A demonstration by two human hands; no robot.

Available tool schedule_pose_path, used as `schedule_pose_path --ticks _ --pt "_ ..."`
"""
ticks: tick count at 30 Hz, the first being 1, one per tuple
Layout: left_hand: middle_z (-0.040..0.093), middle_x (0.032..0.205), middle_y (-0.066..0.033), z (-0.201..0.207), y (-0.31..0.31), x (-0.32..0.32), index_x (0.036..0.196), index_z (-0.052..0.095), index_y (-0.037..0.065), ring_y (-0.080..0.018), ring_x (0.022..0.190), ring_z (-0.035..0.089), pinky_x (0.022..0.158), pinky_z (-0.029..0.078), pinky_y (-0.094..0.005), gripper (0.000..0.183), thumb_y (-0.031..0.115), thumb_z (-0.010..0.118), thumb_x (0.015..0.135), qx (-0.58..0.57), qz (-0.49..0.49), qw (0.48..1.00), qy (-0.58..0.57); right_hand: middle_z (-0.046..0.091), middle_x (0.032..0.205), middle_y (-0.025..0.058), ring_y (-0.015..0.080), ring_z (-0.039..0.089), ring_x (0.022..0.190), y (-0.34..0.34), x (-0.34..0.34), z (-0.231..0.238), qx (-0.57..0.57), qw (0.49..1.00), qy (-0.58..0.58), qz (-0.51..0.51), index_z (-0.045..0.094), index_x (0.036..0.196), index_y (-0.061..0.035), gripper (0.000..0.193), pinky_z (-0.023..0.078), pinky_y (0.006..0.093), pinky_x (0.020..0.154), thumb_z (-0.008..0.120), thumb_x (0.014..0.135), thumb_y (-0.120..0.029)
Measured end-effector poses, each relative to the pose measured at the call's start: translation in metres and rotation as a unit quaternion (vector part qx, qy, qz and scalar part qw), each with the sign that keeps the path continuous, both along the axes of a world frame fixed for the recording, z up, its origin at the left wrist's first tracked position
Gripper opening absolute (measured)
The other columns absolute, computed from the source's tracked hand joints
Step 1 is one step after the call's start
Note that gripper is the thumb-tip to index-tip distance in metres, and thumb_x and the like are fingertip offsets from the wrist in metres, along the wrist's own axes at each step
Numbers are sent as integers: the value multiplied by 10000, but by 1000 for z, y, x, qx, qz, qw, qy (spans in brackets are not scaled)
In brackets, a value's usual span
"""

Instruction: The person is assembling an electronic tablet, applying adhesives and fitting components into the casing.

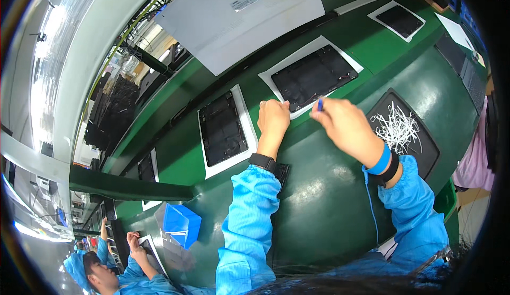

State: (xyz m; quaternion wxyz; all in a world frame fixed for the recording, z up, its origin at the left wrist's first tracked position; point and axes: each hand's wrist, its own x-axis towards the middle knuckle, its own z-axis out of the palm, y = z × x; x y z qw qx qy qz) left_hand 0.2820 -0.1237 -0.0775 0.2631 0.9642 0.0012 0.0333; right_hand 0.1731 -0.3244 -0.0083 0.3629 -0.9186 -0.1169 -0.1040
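From my end, I have the open black device housing [316, 77] as my landmark: it lies on a white sheet [297, 56] on the green bench, and both hands are at its near edge. The left hand [273, 117] is curled narrow by its near-left corner; I can't tell whether the fingers pinch anything. The right hand [342, 125], just nearer than that edge, is closed around a slim blue object [320, 105], only one end of which shows. I judge this unit to be mid-work: its inside lies exposed, but what is finished there is too small for me to read. Left of it another open housing [223, 130] waits untouched, and well to its right a third housing [400, 20]; I can't say whether either is done. To its near right, a black tray [429, 159] holds loose white strips [397, 127], their use unclear to me.
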Motion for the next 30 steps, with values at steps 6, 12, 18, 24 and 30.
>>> schedule_pose_path --ticks 6,12,18,24,30 --pt "691 992 -122 -2 0 17 1113 621 -92 -211 874 707 852 629 -447 351 221 713 981 -588 70 803 72 695 765 158 284 645 631 -9 14 27 185 981 -45 -42 712 1011 -21 190 481 400 606 689 1007 -210" --pt "703 1104 -136 8 0 -11 1123 633 -57 -247 995 723 851 624 -409 231 30 731 933 -641 82 742 179 654 865 24 95 597 710 -35 11 41 275 957 -49 -74 693 1131 -36 201 490 262 625 637 1063 -216" --pt "709 1124 -105 36 14 -189 1130 640 -18 -232 1104 706 999 605 -417 150 32 681 995 -702 109 666 225 650 865 -6 68 572 707 -43 2 43 293 949 -63 -96 696 1129 -51 235 452 223 616 671 1054 -273" --pt "636 1391 -66 45 -11 -333 1382 584 32 -212 1291 609 1152 480 -408 380 60 696 1019 -744 220 568 274 674 891 10 80 609 755 26 -17 1 384 896 176 138 687 1137 -7 221 515 249 677 695 1045 -207" --pt "547 1525 -134 72 19 -368 1535 457 12 -246 1395 551 1221 390 -420 516 155 640 1074 -734 104 342 578 699 896 58 116 639 772 60 -39 -21 300 906 229 193 700 1178 8 231 540 283 719 632 1074 -188"
